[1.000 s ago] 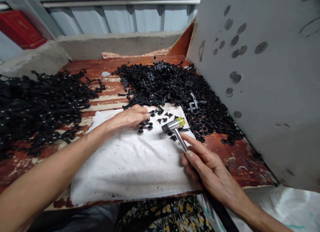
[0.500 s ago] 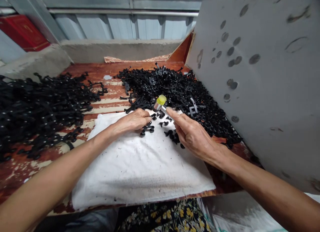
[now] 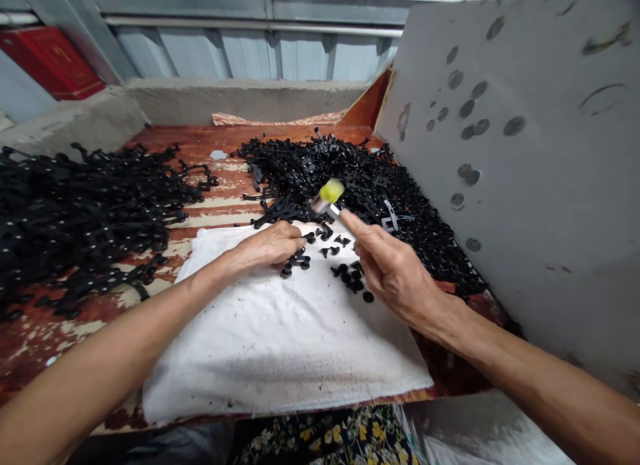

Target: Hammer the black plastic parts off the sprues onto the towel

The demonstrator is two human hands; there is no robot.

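My right hand (image 3: 393, 268) is closed round the handle of a small mallet (image 3: 325, 197) with a yellow end and a metallic head; the index finger lies along the handle. The mallet head is raised over the cloth's far edge and blurred. My left hand (image 3: 274, 243) rests on the white cloth (image 3: 280, 345), fingers pinched on a small black part (image 3: 300, 259) with round knobs, partly hidden by the fingers. Several loose black knobs (image 3: 349, 275) lie on the cloth between the hands.
A large heap of black bracket-like parts (image 3: 310, 165) lies behind the cloth, another heap (image 3: 85, 205) at the left. A grey spotted board (image 3: 520, 158) stands along the right. A concrete ledge (image 3: 240, 101) runs behind; a red box (image 3: 53, 61) sits at the back left.
The mallet head has risen slightly and moved a little right with my right hand. My left hand stays nearly in place on the black part. The view has shifted slightly.
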